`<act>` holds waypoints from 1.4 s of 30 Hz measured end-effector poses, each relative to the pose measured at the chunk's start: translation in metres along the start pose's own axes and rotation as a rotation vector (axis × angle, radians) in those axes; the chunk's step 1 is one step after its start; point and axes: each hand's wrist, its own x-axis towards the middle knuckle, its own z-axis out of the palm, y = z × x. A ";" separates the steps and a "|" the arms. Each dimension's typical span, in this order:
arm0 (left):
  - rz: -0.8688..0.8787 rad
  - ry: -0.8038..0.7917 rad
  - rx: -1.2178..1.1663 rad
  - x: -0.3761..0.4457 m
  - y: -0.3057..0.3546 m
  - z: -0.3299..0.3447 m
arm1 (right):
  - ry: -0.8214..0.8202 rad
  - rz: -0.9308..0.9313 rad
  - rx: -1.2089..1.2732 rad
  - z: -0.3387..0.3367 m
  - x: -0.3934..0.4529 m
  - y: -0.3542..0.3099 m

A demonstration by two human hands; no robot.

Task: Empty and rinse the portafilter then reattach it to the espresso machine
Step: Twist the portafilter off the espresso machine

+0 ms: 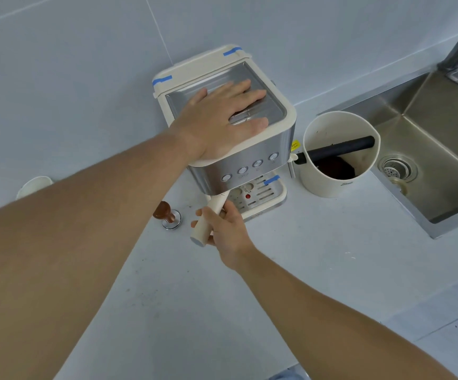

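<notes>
A cream and steel espresso machine [252,157] stands against the wall on the white counter. My left hand [222,119] lies flat on its metal top with fingers spread, holding nothing. The cream handle of the portafilter [207,219] sticks out from under the machine's front toward me and to the left. My right hand [225,229] is wrapped around that handle. The portafilter's basket is hidden under the machine head. The drip tray [263,194] sits below it.
A cream knock box [337,156] with a black bar and dark grounds stands right of the machine. A steel sink [428,160] with a drain lies at the far right. A brown-handled tamper [169,213] rests left of the portafilter. A white cup [34,185] sits far left.
</notes>
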 end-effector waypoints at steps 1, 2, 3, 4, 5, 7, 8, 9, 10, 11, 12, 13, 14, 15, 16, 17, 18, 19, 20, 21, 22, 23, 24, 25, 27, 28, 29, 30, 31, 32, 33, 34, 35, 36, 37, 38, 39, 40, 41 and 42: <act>0.001 0.001 -0.001 0.000 0.000 0.000 | 0.001 0.001 -0.009 -0.001 0.002 0.000; 0.001 0.001 -0.003 0.000 0.000 0.000 | 0.009 0.002 -0.013 -0.001 0.004 0.001; 0.003 0.001 -0.006 0.000 0.000 0.000 | 0.021 0.004 -0.021 -0.001 0.006 0.002; 0.004 0.003 -0.008 0.001 0.000 0.000 | 0.032 0.003 -0.017 0.000 0.008 0.003; 0.005 0.004 -0.009 0.000 0.000 0.001 | 0.038 0.008 -0.009 0.001 0.009 0.004; 0.005 0.008 -0.008 0.000 0.000 0.001 | 0.044 0.019 0.019 0.005 0.011 0.005; 0.004 0.008 -0.009 0.000 0.000 0.000 | 0.048 0.025 0.032 0.007 0.012 0.005; 0.002 0.007 -0.010 0.000 0.000 0.000 | 0.053 0.035 0.039 0.007 0.012 0.006; 0.001 0.006 -0.010 0.000 0.000 0.000 | 0.055 0.046 0.050 0.007 0.014 0.008; 0.001 0.005 -0.010 0.000 0.000 0.000 | 0.054 0.057 0.058 0.006 0.014 0.010; 0.000 0.005 -0.010 0.000 0.000 0.000 | 0.051 0.067 0.066 0.004 0.013 0.013; -0.001 0.006 -0.013 0.000 0.000 0.000 | 0.050 0.077 0.068 0.003 0.013 0.015; -0.003 0.008 -0.017 0.000 0.000 0.000 | 0.047 0.084 0.073 0.001 0.011 0.017; -0.005 0.011 -0.022 0.000 0.000 0.000 | 0.044 0.087 0.073 -0.001 0.010 0.019; -0.005 0.011 -0.026 0.000 0.000 0.000 | 0.041 0.090 0.075 -0.003 0.008 0.021; -0.005 0.012 -0.030 0.000 0.000 0.000 | 0.038 0.093 0.077 -0.004 0.006 0.023; -0.005 0.013 -0.033 0.000 0.000 0.000 | 0.035 0.096 0.081 -0.007 0.004 0.024; -0.007 0.015 -0.034 0.000 0.000 0.001 | 0.029 0.098 0.084 -0.009 0.002 0.025; -0.009 0.018 -0.035 0.000 0.000 0.001 | 0.024 0.102 0.081 -0.012 0.000 0.025; -0.009 0.021 -0.034 0.000 0.000 0.001 | 0.018 0.104 0.070 -0.016 -0.003 0.025; -0.007 0.024 -0.036 0.000 -0.001 0.001 | 0.014 0.108 0.057 -0.020 -0.005 0.026; -0.005 0.025 -0.040 0.001 -0.001 0.001 | 0.010 0.111 0.047 -0.025 -0.007 0.028; -0.002 0.026 -0.046 0.001 -0.001 0.002 | 0.007 0.114 0.040 -0.030 -0.010 0.029; 0.000 0.028 -0.049 0.001 -0.001 0.002 | 0.006 0.118 0.033 -0.036 -0.013 0.030; 0.002 0.035 -0.051 0.000 -0.002 0.002 | 0.006 0.129 0.015 -0.045 -0.021 0.030; 0.004 0.037 -0.051 0.000 -0.002 0.001 | 0.007 0.136 0.012 -0.050 -0.025 0.030; 0.007 0.039 -0.051 0.000 -0.003 0.001 | 0.008 0.142 0.013 -0.054 -0.029 0.030; 0.010 0.041 -0.052 0.001 -0.002 0.001 | 0.012 0.148 0.016 -0.058 -0.034 0.029; 0.012 0.042 -0.055 0.000 -0.002 0.001 | 0.012 0.155 0.021 -0.062 -0.038 0.028; 0.011 0.045 -0.059 0.000 -0.002 0.002 | 0.010 0.162 0.025 -0.066 -0.042 0.027; 0.011 0.051 -0.062 0.000 -0.002 0.002 | 0.008 0.164 0.026 -0.071 -0.047 0.025; 0.011 0.057 -0.065 0.000 -0.003 0.002 | 0.005 0.165 0.022 -0.076 -0.052 0.023; 0.009 0.058 -0.064 0.000 -0.004 0.003 | 0.007 0.170 0.020 -0.079 -0.056 0.021; 0.009 0.062 -0.064 0.001 -0.005 0.003 | 0.008 0.169 0.013 -0.083 -0.061 0.018; 0.009 0.061 -0.060 0.001 -0.006 0.004 | 0.008 0.169 0.008 -0.087 -0.065 0.016; 0.009 0.058 -0.054 0.002 -0.007 0.004 | 0.008 0.173 0.008 -0.091 -0.069 0.014; 0.010 0.058 -0.048 0.003 -0.008 0.004 | 0.007 0.176 0.007 -0.095 -0.075 0.011; 0.009 0.053 -0.042 0.003 -0.010 0.005 | 0.002 0.183 0.010 -0.098 -0.079 0.009; 0.010 0.054 -0.038 0.003 -0.009 0.004 | -0.003 0.186 0.012 -0.102 -0.084 0.005; 0.009 0.053 -0.035 0.003 -0.009 0.004 | -0.007 0.186 0.013 -0.107 -0.088 0.001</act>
